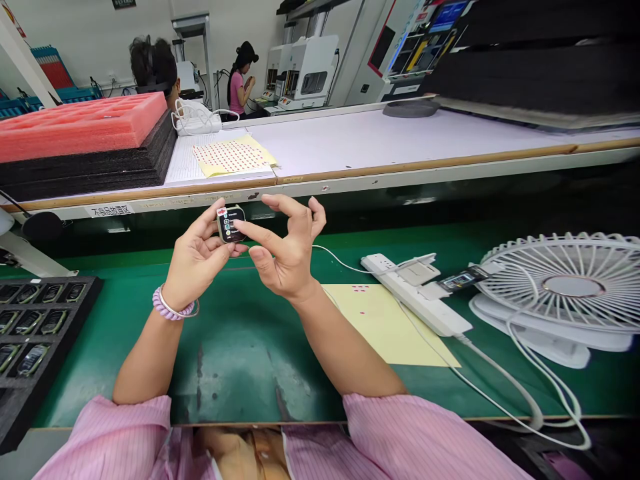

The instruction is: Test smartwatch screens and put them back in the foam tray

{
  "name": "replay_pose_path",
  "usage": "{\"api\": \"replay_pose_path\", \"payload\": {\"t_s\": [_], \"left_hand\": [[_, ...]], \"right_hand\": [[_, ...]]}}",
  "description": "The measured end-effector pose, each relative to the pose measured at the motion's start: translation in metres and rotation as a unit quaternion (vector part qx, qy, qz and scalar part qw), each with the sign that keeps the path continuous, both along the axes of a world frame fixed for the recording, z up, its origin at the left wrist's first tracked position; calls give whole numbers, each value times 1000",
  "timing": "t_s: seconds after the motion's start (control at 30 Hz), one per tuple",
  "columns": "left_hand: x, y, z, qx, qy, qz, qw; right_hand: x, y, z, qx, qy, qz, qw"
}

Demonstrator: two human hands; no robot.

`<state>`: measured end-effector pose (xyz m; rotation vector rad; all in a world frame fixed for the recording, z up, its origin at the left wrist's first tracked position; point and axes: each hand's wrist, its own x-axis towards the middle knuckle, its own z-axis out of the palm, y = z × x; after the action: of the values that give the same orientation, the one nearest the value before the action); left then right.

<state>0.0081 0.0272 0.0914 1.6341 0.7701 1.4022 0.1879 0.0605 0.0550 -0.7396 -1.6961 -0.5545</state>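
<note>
A small square smartwatch body (231, 225) without a strap is held up above the green bench, its screen lit with a list of icons. My left hand (200, 250) grips it by the edges between thumb and fingers. A red and white sticker sits on the watch's upper left corner. The index fingertip of my right hand (287, 250) touches or hovers just over the screen; I cannot tell which. The other right fingers are spread and hold nothing. At the far left, a black foam tray (93, 293) carries several similar watch bodies in its slots.
A white power strip (445, 319) with cables lies on a yellow sheet (390, 340). Right of it stands a white fan (570, 287). Across the back runs a raised shelf (325, 143) with red foam (100, 120) and a dotted sticker sheet (233, 157). Two people are beyond.
</note>
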Motion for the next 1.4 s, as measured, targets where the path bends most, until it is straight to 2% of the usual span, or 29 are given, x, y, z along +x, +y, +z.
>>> {"api": "replay_pose_path", "payload": {"t_s": [0.2, 0.4, 0.63, 0.8, 0.97, 1.1, 1.4], "left_hand": [[0, 0, 1, 5, -9, -3, 1000], [0, -1, 1, 7, 3, -2, 1000], [1, -2, 3, 4, -3, 1, 1000], [-1, 2, 1, -2, -12, -5, 1000], [-1, 6, -2, -4, -5, -18, 1000], [-1, 8, -3, 7, -5, -24, 1000], [-2, 9, -3, 4, -10, -14, 1000]], "right_hand": [[3, 1, -2, 9, -4, 8, 1000], [2, 0, -3, -52, -22, -35, 998], [4, -2, -2, -53, -12, -48, 997], [4, 0, -3, -23, 21, -17, 999], [3, 2, -4, -52, 8, -39, 998], [3, 2, -4, -21, 13, -10, 1000], [3, 3, -7, -11, -22, -2, 1000]]}}
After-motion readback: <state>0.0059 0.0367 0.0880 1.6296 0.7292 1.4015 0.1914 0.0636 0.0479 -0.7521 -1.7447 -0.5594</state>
